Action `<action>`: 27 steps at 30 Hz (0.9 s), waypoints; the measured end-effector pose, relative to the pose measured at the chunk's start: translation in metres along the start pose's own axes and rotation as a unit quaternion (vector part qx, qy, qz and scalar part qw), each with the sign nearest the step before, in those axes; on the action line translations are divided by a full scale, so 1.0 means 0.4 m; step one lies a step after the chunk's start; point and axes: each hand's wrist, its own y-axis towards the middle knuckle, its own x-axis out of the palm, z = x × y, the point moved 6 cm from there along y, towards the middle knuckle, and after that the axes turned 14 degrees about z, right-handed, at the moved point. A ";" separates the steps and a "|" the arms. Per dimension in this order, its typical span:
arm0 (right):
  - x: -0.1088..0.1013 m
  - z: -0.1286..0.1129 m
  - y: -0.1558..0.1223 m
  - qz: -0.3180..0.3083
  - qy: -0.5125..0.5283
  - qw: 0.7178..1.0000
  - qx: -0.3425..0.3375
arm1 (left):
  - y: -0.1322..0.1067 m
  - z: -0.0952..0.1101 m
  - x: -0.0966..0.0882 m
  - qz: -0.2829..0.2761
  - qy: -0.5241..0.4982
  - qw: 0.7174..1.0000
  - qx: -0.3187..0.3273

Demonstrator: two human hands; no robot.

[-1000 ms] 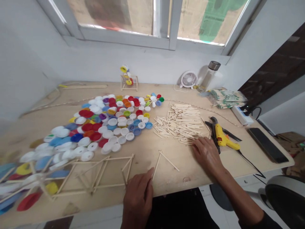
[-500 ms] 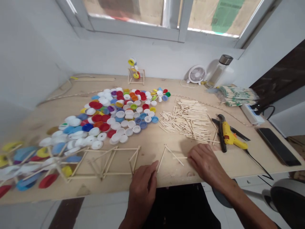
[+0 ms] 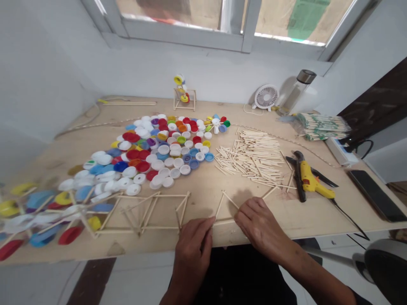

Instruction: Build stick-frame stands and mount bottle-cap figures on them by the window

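Two thin wooden sticks meet at a point and form an upside-down V (image 3: 219,205) on the table near its front edge. At the foot of its left leg, my left hand (image 3: 194,239) has its fingers closed against the stick. My right hand (image 3: 259,226) pinches one end of another wooden stick (image 3: 224,222), which lies across the bottom of the V and reaches toward my left fingertips. My right fingers hide the lower end of the V's right leg. Left of my hands stands a stick frame (image 3: 159,229), joined to blurred sticks with bottle caps.
Bottle caps (image 3: 163,150) spread over the middle left, with a pile of short sticks (image 3: 259,152) beside them. A yellow glue gun (image 3: 313,182) and a phone (image 3: 375,195) lie right. Behind are a small fan (image 3: 266,97), a bottle (image 3: 297,91) and bagged sticks (image 3: 324,126).
My right hand has moved left and slightly down, bringing its stick across the bottom of the V. My left hand stays by the V's left foot. The view has shifted slightly.
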 end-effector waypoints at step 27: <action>0.017 -0.003 0.002 -0.027 0.000 1.000 0.004 | 0.001 0.008 0.008 0.011 0.032 0.999 0.036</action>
